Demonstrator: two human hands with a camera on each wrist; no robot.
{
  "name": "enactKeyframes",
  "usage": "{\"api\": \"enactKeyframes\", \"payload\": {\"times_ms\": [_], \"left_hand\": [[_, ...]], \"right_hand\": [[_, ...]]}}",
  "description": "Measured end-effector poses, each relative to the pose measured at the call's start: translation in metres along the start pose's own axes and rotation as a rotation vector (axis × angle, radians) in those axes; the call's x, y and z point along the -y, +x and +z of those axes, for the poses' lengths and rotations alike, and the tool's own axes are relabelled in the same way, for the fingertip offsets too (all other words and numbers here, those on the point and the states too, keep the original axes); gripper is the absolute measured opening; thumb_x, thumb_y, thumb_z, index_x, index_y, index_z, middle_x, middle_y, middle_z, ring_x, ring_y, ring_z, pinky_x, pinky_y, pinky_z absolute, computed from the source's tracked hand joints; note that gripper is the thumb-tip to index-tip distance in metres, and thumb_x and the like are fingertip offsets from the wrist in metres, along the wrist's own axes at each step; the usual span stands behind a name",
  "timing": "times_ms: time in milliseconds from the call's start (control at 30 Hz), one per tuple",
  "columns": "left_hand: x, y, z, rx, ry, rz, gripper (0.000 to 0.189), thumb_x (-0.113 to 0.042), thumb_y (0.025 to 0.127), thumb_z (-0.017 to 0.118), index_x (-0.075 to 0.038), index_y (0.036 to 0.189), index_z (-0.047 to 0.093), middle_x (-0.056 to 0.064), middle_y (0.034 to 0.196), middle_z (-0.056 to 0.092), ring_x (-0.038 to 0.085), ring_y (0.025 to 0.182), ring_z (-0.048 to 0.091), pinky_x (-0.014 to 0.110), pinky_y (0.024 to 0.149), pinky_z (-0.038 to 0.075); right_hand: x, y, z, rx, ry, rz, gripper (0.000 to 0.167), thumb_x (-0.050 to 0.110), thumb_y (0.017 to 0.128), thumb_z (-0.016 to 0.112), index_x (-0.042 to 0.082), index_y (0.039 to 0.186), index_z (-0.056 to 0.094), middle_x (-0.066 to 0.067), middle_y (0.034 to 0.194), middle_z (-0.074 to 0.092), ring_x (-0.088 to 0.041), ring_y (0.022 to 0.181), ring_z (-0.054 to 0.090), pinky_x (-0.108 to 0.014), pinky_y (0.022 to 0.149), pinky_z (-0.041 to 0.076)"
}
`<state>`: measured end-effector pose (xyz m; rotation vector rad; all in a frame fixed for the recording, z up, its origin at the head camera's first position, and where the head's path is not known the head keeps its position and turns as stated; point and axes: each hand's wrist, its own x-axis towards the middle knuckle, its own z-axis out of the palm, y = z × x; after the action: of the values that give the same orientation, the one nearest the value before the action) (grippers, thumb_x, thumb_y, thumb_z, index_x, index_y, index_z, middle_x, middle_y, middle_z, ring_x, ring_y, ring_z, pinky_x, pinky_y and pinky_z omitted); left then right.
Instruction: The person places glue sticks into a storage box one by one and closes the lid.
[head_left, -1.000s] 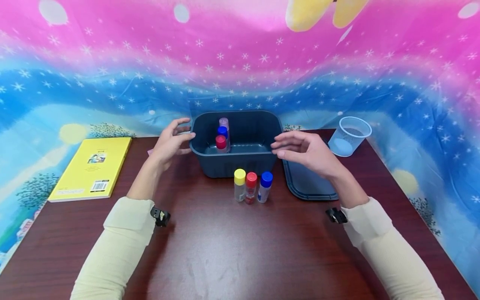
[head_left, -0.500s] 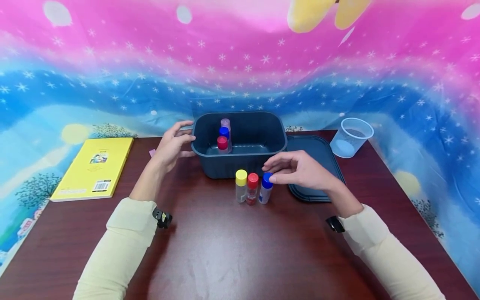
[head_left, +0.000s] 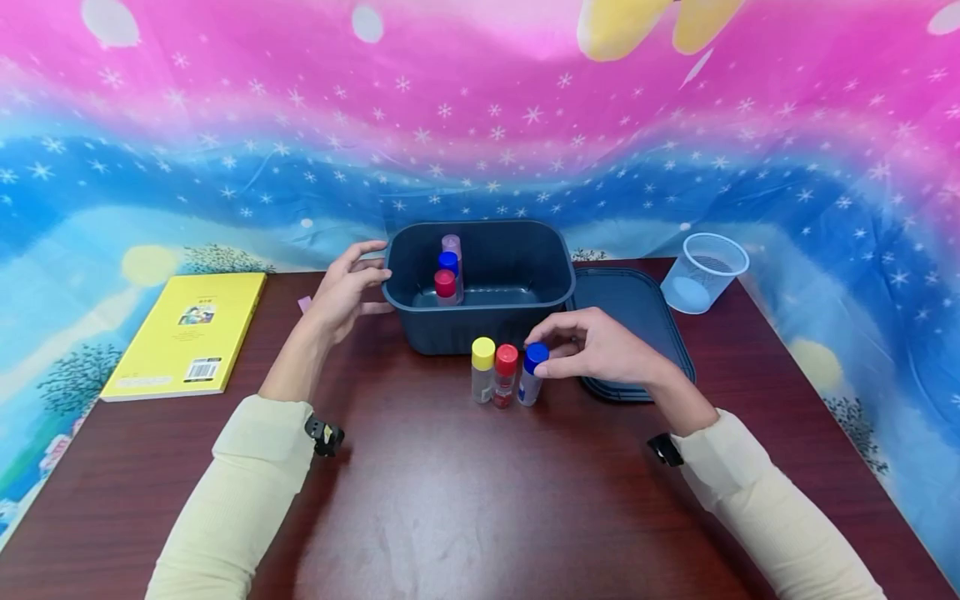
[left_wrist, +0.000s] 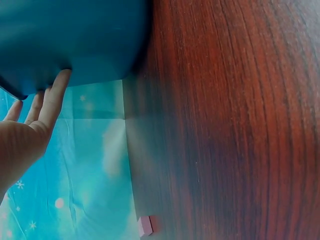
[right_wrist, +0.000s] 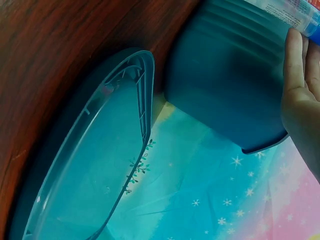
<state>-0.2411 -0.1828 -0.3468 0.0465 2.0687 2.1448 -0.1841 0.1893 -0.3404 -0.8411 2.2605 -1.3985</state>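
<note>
My right hand (head_left: 600,346) pinches a small clear bottle with a blue cap (head_left: 531,379) between thumb and fingers at its cap; the bottle stands upright. Beside it on its left stand a red-capped bottle (head_left: 505,375) and a yellow-capped bottle (head_left: 483,371). Behind them is a dark blue-grey plastic box (head_left: 480,329). Inside its left part, in a row, are a red-capped bottle (head_left: 445,283), a blue-capped bottle (head_left: 447,262) and a pale purple-capped one (head_left: 451,243). My left hand (head_left: 343,292) touches the box's left end with extended fingers (left_wrist: 59,87), the thumb at its rim.
The box's dark lid (head_left: 633,325) lies flat to the right of it. A light blue mesh cup (head_left: 701,275) stands tilted in view at the back right. A yellow book (head_left: 183,333) lies at the left, and a small pink block (left_wrist: 145,226) behind my left hand.
My right hand has left the box's right end, moved down and left, and taken hold of the blue cap. My left hand has stayed at the box's left end.
</note>
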Motion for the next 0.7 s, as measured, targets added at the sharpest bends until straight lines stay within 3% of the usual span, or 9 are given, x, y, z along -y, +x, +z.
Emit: {"api": "enactKeyframes", "payload": {"times_ms": [200, 433, 700], "left_hand": [[0.002, 0.001, -0.001, 0.002, -0.005, 0.001, 0.051, -0.013, 0.104, 0.052, -0.012, 0.153, 0.038, 0.017, 0.152, 0.036, 0.034, 0.130, 0.046, 0.044, 0.085, 0.060], [0.000, 0.001, -0.001, 0.007, -0.011, -0.004, 0.052, -0.013, 0.104, 0.052, -0.013, 0.154, 0.037, 0.017, 0.153, 0.036, 0.033, 0.131, 0.046, 0.053, 0.093, 0.054], [0.001, 0.001, -0.001, 0.009, -0.017, -0.015, 0.053, -0.013, 0.104, 0.053, -0.013, 0.155, 0.037, 0.017, 0.153, 0.035, 0.033, 0.132, 0.044, 0.057, 0.096, 0.050]], "right_hand": [[0.002, -0.001, -0.002, -0.032, 0.000, -0.011, 0.028, 0.010, 0.089, 0.079, 0.004, 0.116, 0.072, -0.010, 0.109, 0.069, -0.027, 0.090, 0.072, -0.036, 0.081, 0.060], [0.013, -0.003, -0.014, -0.083, 0.027, -0.071, 0.026, 0.006, 0.090, 0.077, 0.004, 0.116, 0.072, -0.011, 0.107, 0.070, -0.035, 0.089, 0.069, -0.038, 0.077, 0.061], [0.027, -0.006, -0.030, -0.190, 0.010, -0.166, 0.024, -0.001, 0.089, 0.074, 0.000, 0.113, 0.071, -0.011, 0.105, 0.069, -0.028, 0.088, 0.069, -0.034, 0.078, 0.061]]}}
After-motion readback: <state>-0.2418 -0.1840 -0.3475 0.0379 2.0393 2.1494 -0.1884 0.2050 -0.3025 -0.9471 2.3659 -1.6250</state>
